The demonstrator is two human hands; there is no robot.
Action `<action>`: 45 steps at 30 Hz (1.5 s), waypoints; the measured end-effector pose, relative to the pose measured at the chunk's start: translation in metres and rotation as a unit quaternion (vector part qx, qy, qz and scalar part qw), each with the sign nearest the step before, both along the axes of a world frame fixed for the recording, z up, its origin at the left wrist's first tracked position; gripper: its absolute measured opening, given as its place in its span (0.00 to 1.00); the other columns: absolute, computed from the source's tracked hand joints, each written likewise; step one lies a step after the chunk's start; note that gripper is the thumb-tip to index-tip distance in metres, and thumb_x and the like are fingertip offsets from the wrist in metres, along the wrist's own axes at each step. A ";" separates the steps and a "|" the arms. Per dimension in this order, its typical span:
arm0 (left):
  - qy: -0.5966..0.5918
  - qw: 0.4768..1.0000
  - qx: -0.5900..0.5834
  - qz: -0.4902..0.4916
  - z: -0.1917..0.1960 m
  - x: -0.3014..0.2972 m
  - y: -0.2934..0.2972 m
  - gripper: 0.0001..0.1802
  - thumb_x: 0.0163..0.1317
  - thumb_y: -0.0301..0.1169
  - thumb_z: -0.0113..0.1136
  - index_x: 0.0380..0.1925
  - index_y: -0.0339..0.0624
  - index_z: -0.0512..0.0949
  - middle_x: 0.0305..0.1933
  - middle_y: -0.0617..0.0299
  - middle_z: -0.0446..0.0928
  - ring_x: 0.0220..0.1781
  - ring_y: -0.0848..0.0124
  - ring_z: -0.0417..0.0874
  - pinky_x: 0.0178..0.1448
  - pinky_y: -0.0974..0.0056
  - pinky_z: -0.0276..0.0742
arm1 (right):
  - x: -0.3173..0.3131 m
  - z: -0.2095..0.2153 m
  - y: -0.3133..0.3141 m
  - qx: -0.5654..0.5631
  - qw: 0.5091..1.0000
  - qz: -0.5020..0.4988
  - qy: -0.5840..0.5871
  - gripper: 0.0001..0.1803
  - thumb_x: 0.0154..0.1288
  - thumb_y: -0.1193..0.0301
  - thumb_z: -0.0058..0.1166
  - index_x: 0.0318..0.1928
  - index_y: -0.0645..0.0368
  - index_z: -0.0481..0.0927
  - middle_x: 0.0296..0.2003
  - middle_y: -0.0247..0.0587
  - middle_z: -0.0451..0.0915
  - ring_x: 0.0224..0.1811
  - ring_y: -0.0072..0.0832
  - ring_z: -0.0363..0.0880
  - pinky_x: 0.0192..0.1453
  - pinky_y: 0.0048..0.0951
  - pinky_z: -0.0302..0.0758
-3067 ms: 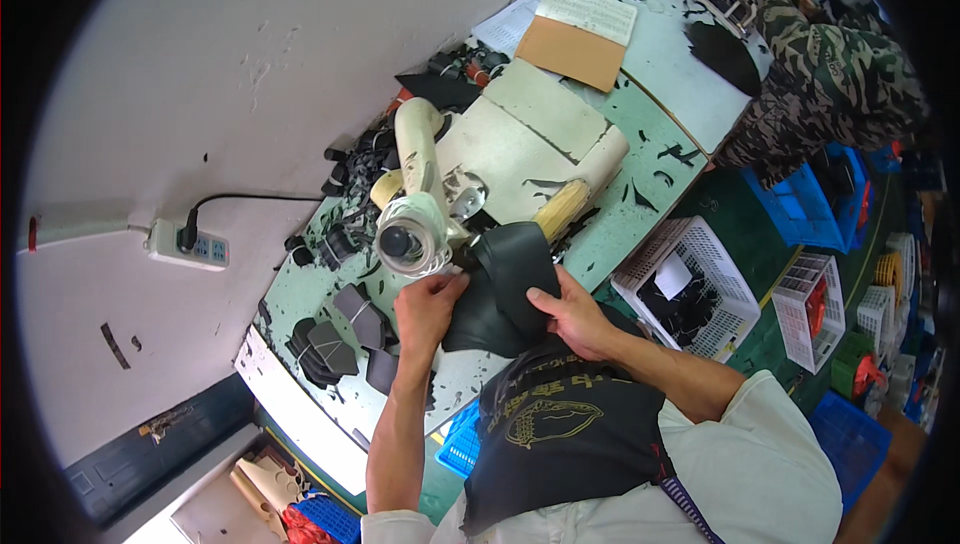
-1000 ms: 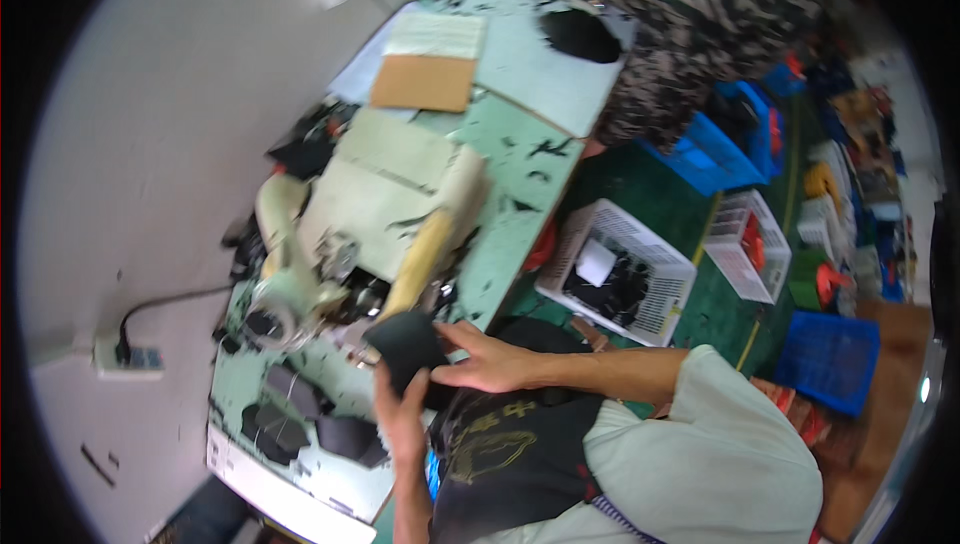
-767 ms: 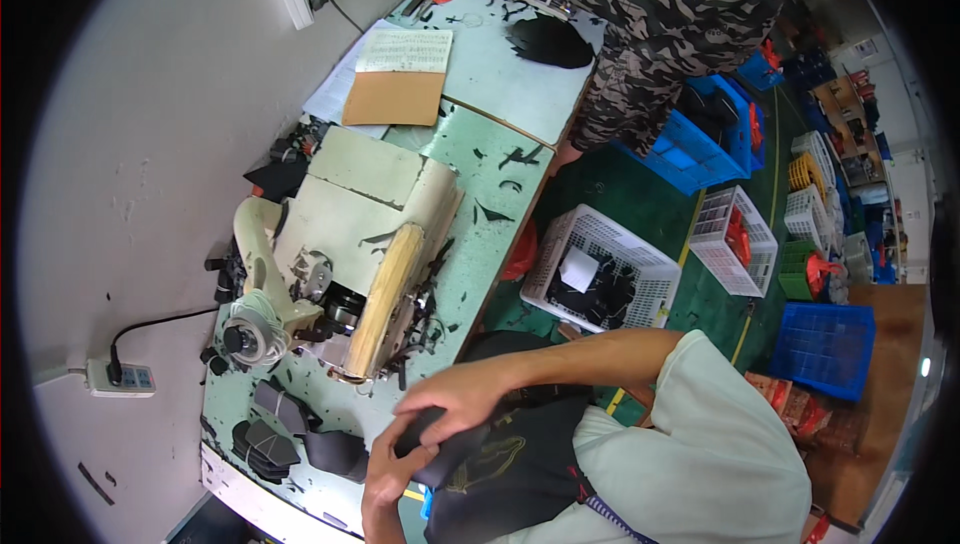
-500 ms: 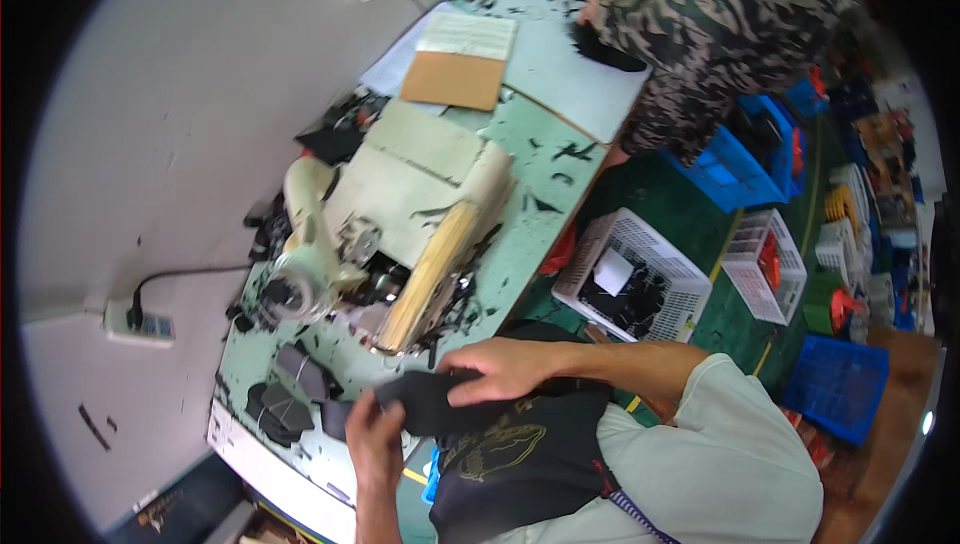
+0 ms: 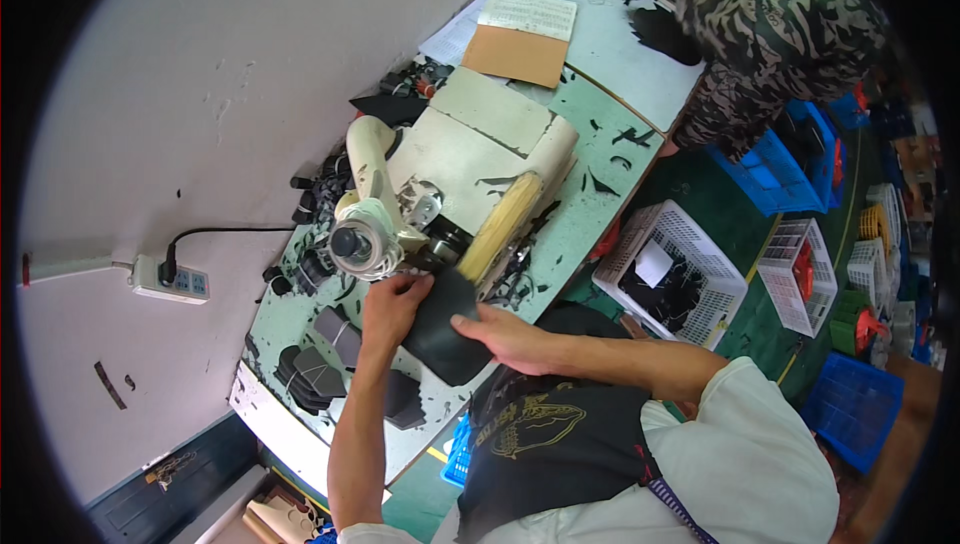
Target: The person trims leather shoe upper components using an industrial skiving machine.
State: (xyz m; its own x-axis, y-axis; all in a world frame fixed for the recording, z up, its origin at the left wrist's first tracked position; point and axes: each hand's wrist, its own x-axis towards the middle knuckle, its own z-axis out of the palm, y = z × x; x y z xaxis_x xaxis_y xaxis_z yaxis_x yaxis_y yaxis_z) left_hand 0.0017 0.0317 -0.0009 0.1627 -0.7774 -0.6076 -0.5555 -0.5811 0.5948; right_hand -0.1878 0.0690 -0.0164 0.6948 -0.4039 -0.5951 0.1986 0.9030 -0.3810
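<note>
A flat black sheet, perhaps leather (image 5: 447,339), lies against the working end of a cream machine (image 5: 480,119), below its round metal part. My left hand (image 5: 393,312) pinches the sheet's upper left edge, close under the machine's curved arm (image 5: 368,159). At the right edge, my right hand (image 5: 507,337) grips it with the thumb on top and the other fingers hidden beneath. A pale yellow ridged strip (image 5: 503,224) runs along the machine's front side, its lower end touching the sheet. Beside my left forearm lie a stack of dark pieces (image 5: 403,401) and a tied dark bundle (image 5: 308,379).
Black scraps litter the green table (image 5: 575,214). An open notebook (image 5: 520,39) lies beyond the machine. A power strip (image 5: 170,279) hangs on the left wall. To the right stand a white crate (image 5: 715,299) and blue crate (image 5: 765,179), near a co-worker in camouflage clothing (image 5: 790,29).
Both hands have carried the black sheet from near my apron up to the machine, where it now lies flatter. The whole view has shifted, and the co-worker's arm has moved.
</note>
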 end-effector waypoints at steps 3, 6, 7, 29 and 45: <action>0.175 0.981 -0.039 0.070 -0.017 0.009 0.008 0.21 0.58 0.34 0.64 0.48 0.33 0.80 0.41 0.57 0.83 0.38 0.71 0.81 0.47 0.68 0.74 | -0.001 -0.002 -0.007 -0.020 0.994 -0.079 0.067 0.19 0.75 0.61 0.42 0.52 0.65 0.73 0.45 0.38 0.80 0.45 0.22 0.78 0.50 0.26 0.74; 0.203 0.976 -0.023 0.074 -0.004 0.007 0.017 0.22 0.58 0.33 0.63 0.51 0.32 0.78 0.43 0.58 0.82 0.39 0.71 0.81 0.47 0.67 0.75 | -0.005 -0.024 0.007 -0.041 0.992 -0.089 0.073 0.19 0.74 0.61 0.43 0.51 0.65 0.74 0.45 0.38 0.80 0.45 0.21 0.77 0.50 0.25 0.74; 0.190 0.980 -0.004 0.061 -0.001 0.006 0.015 0.21 0.58 0.32 0.63 0.50 0.32 0.78 0.43 0.58 0.83 0.40 0.70 0.82 0.47 0.67 0.75 | -0.003 -0.026 0.012 -0.041 0.993 -0.087 0.072 0.19 0.74 0.61 0.43 0.51 0.65 0.74 0.45 0.38 0.80 0.45 0.21 0.77 0.50 0.25 0.74; 0.155 0.976 -0.114 0.103 -0.019 0.008 0.027 0.16 0.55 0.34 0.65 0.41 0.36 0.83 0.34 0.56 0.85 0.37 0.69 0.84 0.47 0.66 0.76 | -0.009 -0.002 0.010 -0.047 0.971 -0.225 0.065 0.15 0.71 0.73 0.46 0.56 0.64 0.68 0.51 0.39 0.76 0.52 0.24 0.75 0.58 0.28 0.71; -0.015 0.999 -0.021 0.024 -0.001 -0.008 0.000 0.20 0.56 0.31 0.65 0.48 0.31 0.80 0.45 0.54 0.82 0.41 0.69 0.81 0.50 0.65 0.75 | -0.010 -0.003 0.010 -0.004 0.962 -0.270 0.032 0.21 0.66 0.77 0.52 0.57 0.63 0.63 0.52 0.43 0.73 0.52 0.27 0.74 0.56 0.29 0.72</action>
